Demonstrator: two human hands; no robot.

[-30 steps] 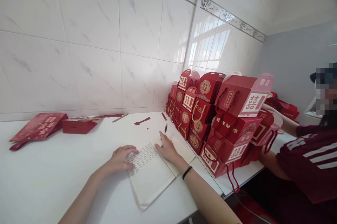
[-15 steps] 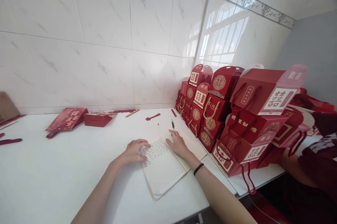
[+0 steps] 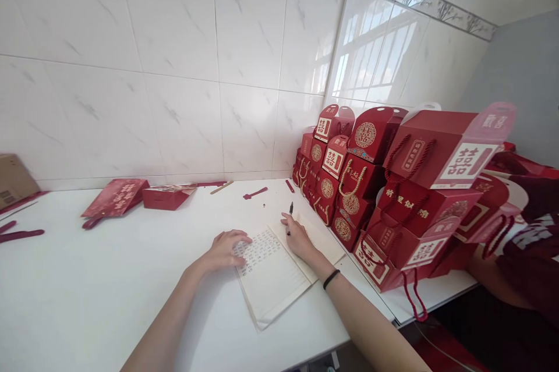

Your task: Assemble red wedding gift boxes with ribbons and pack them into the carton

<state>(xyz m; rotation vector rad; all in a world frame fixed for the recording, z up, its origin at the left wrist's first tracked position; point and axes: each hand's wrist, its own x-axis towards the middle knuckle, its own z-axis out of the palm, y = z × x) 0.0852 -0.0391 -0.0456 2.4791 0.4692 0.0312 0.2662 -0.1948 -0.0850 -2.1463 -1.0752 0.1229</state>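
An open notebook (image 3: 279, 287) lies on the white table, its left page partly covered with rows of handwriting. My left hand (image 3: 227, 251) rests at the notebook's upper left edge, fingers curved and apart, holding nothing. My right hand (image 3: 297, 238), with a black band at the wrist, lies over the right page near the fold. Its fingers are closed on a black pen (image 3: 290, 209), whose dark end points up and away.
Red gift boxes (image 3: 410, 203) are stacked at the right, beside a person's arm (image 3: 498, 279). Two red packages (image 3: 116, 197) (image 3: 166, 197) lie near the tiled wall. A cardboard box (image 3: 15, 180) sits far left, near dark red strips (image 3: 21, 235).
My right fingers have closed round the pen, which now stands more upright between them. My left hand has barely moved. The view has shifted slightly.
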